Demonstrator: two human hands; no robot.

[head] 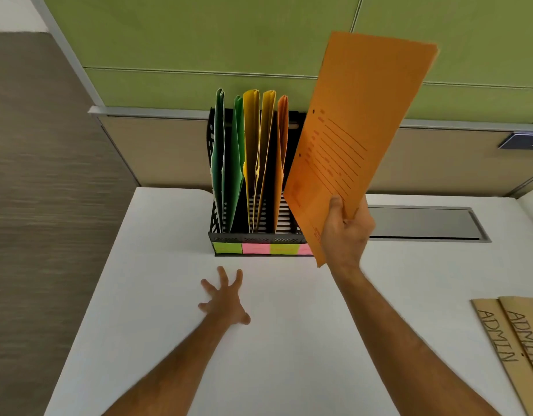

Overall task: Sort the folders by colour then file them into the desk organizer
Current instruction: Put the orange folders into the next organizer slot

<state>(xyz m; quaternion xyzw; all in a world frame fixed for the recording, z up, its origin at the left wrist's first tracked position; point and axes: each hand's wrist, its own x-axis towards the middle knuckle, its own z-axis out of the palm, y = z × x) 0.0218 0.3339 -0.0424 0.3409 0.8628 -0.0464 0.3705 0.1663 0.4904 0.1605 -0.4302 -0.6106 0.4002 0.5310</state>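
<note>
The right hand [346, 232] pinches the orange folder [358, 139] upright by its lower edge, just right of the desk organizer [256, 235] (its orange slot nearest); the left hand [226, 298] rests splayed, empty, on the bench [289, 340].

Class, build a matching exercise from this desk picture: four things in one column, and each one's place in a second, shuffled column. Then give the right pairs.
Things
1. green folders
2. yellow folders
3. orange folder in the right hand, at
4. left hand

Places
A. held up in the air, right of the desk organizer
B. leftmost in the organizer
C. spread flat on the white desk
D. middle of the organizer

Pairs: 1-B, 2-D, 3-A, 4-C
</note>
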